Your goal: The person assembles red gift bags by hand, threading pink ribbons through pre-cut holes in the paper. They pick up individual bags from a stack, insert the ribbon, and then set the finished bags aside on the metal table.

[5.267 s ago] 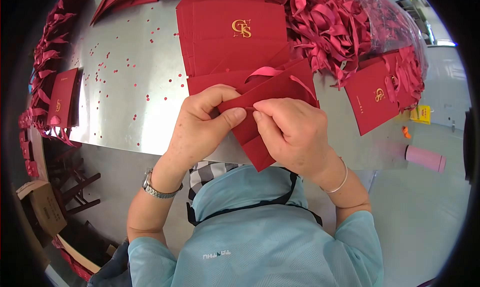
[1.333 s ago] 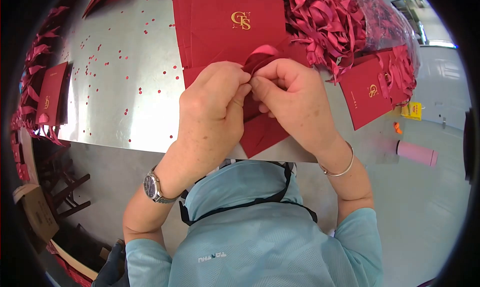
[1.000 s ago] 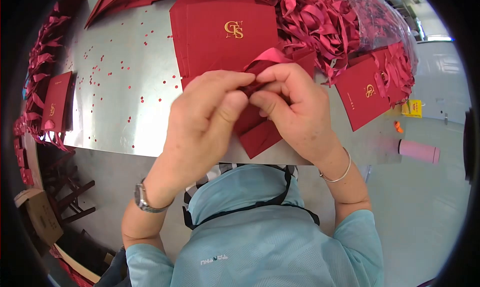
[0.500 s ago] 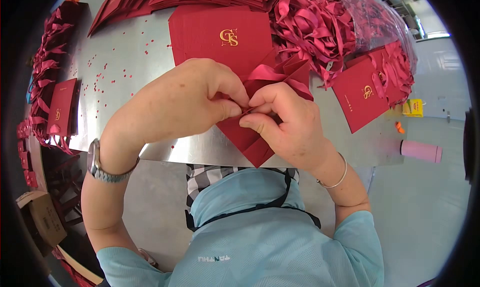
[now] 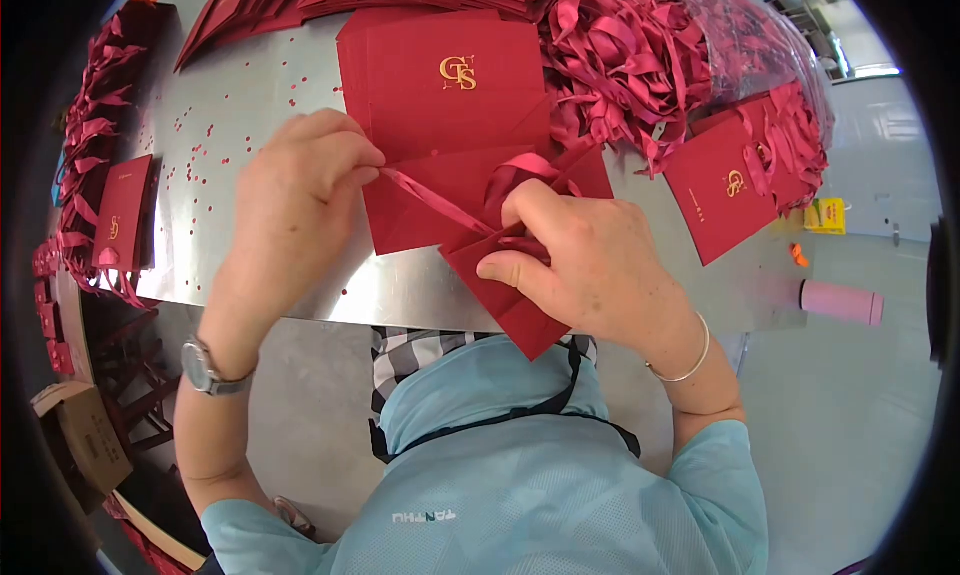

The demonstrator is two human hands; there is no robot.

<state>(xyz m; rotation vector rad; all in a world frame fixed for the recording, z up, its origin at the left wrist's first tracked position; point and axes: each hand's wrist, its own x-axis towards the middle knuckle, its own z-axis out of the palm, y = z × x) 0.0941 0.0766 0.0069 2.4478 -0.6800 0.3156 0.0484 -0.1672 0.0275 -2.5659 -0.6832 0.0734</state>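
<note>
My right hand (image 5: 585,260) grips a folded dark red paper bag (image 5: 505,300) at the near edge of the metal table (image 5: 260,155). A red ribbon (image 5: 430,200) runs taut from the bag's top leftward to my left hand (image 5: 295,190), which pinches its end. The ribbon loops near my right fingers (image 5: 515,170). Under the bag lies a stack of flat red bags with a gold logo (image 5: 445,75).
A big heap of loose red ribbons (image 5: 640,55) fills the back right. Finished bags with ribbons (image 5: 740,180) lie at right, more (image 5: 120,210) at far left. Red paper dots (image 5: 220,105) litter the table. A pink bottle (image 5: 840,303) lies on the floor.
My left hand has pulled away to the left, drawing the ribbon out taut from the bag. My right hand stayed on the bag, holding it down.
</note>
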